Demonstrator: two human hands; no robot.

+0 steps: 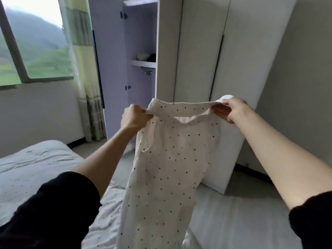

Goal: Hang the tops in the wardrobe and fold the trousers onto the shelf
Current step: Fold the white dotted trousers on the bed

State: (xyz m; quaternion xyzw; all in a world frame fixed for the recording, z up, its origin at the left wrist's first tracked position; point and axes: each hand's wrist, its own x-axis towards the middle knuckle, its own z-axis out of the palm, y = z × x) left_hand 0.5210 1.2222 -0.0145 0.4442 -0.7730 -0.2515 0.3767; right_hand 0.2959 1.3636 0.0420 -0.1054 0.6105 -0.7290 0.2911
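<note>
I hold up a white garment with small black dots (168,168) in front of me, stretched by its waistband and hanging down over the bed edge. My left hand (133,116) pinches the band's left end. My right hand (231,109) grips the right end. Behind it stands the wardrobe (197,51). Its left door (109,69) is swung open, showing a lilac inside. A shelf (143,63) there carries a pale item and a dark one. A small rail fitting shows just below the shelf.
The bed (36,168) with a grey-white cover lies at the lower left. A window (36,51) and a curtain (84,78) fill the left wall. The wardrobe's right doors are closed. Grey floor runs between bed and wardrobe.
</note>
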